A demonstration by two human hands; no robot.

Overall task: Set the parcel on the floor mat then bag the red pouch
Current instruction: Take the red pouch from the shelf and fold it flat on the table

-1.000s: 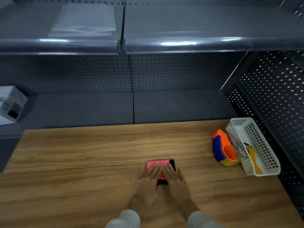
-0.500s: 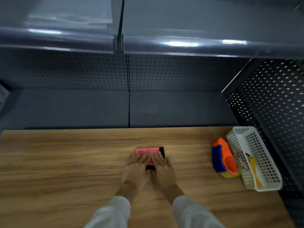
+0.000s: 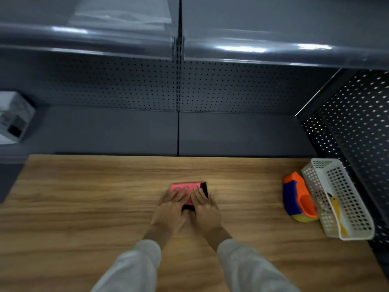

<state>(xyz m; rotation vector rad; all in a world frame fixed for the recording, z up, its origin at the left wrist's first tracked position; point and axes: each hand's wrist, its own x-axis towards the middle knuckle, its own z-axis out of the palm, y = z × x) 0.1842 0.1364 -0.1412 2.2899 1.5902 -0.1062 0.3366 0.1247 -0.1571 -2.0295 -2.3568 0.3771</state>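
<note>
The red pouch (image 3: 185, 186) lies flat on the wooden table (image 3: 84, 197), near the middle. A black piece (image 3: 204, 189) shows along its right side and between my hands; I cannot tell whether that is a bag or part of the pouch. My left hand (image 3: 170, 209) rests palm down on the pouch's left half, fingers stretched out. My right hand (image 3: 205, 209) lies flat on its right half in the same way. Neither hand curls around it. No floor mat is in view.
A white perforated basket (image 3: 313, 186) holding a yellow tool (image 3: 336, 211) stands at the table's right edge, with an orange and blue plastic object (image 3: 294, 197) beside it. A white box (image 3: 12, 119) sits on the grey shelf at left. Clear plastic sheets (image 3: 122, 11) lie on the upper shelf.
Both hands have stayed flat on the red pouch. Only the head camera has shifted, so the table and shelves sit slightly differently in view.
</note>
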